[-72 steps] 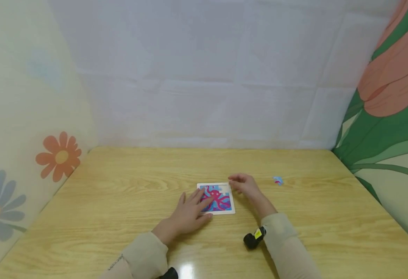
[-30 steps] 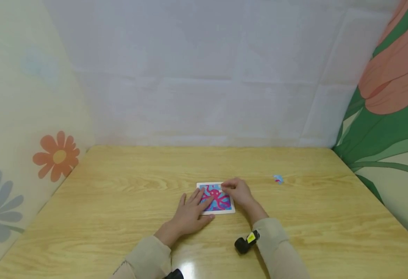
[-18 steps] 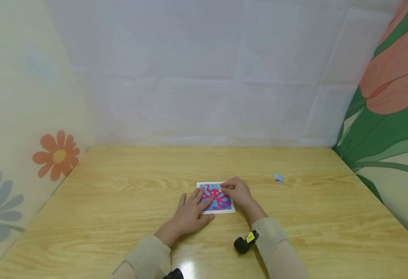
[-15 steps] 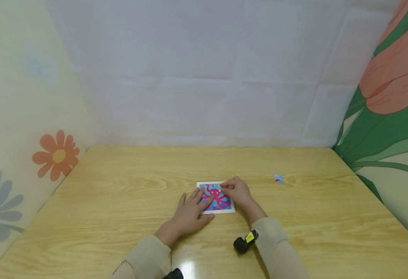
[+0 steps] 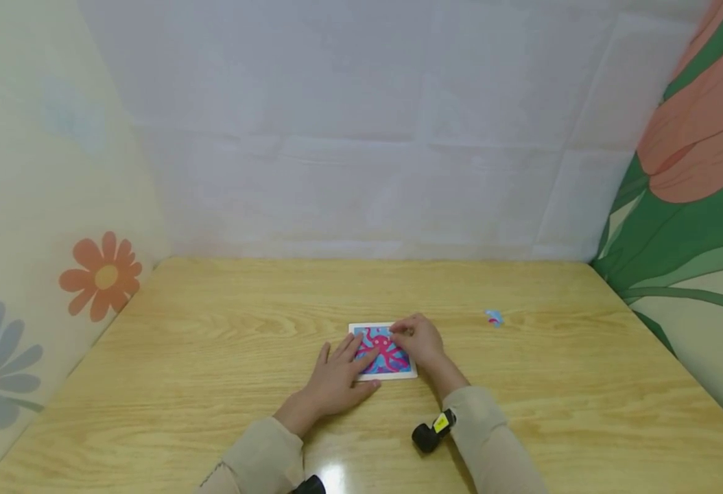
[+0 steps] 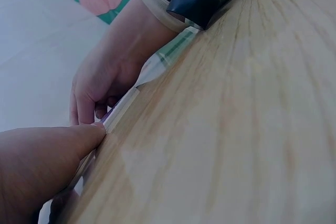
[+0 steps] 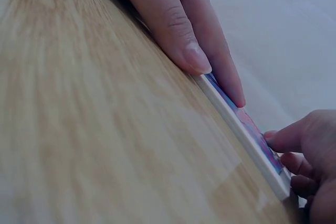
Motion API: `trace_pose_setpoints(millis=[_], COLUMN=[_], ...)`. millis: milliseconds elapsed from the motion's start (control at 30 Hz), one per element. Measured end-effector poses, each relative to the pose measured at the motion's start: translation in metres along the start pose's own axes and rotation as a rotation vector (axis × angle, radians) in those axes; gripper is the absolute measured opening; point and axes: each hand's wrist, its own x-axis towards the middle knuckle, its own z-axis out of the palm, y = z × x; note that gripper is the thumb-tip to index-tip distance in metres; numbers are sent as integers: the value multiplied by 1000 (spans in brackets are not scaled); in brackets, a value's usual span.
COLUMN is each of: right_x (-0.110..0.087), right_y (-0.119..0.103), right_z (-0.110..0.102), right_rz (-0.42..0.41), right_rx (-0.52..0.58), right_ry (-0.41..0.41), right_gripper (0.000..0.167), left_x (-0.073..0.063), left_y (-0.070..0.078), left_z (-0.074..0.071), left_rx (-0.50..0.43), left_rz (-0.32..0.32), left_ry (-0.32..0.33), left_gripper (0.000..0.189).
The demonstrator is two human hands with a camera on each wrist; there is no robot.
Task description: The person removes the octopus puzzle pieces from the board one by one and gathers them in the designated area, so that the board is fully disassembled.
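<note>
Puzzle [image 5: 394, 364], one, beneath spread left hand [image 5: 333, 381]; right hand [image 5: 422, 341], fingers bent at it, any pinch untellable. Risk: uneven right-hand pressure may skew it.

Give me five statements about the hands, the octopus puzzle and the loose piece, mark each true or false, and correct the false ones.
1. The left hand rests on the square, white-framed puzzle with a pink octopus. True.
2. A small, flat, blue-and-pink puzzle piece lies on the yellowish wood-grain table. True.
3. The small puzzle piece lies to the left of the puzzle. False: it lies to the right, apart from the puzzle.
4. The right hand is at the puzzle's far right corner. True.
5. The left hand is balled into a fist. False: it lies with its fingers stretched out.
</note>
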Motion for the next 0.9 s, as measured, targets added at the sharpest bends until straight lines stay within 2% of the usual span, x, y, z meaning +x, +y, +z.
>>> trace_pose_setpoints(millis=[400, 900], right_x=[0, 0], right_y=[-4, -4], right_z=[3, 4], right_rz=[24, 11], right_rx=[-52, -44], right_ry=[31, 56], right_gripper=[9, 7], left_x=[-1, 0], left_y=[-1, -1], left_z=[0, 0], left_rx=[2, 11], left_rz=[10, 4], left_ry=[15, -4], left_gripper=[54, 55])
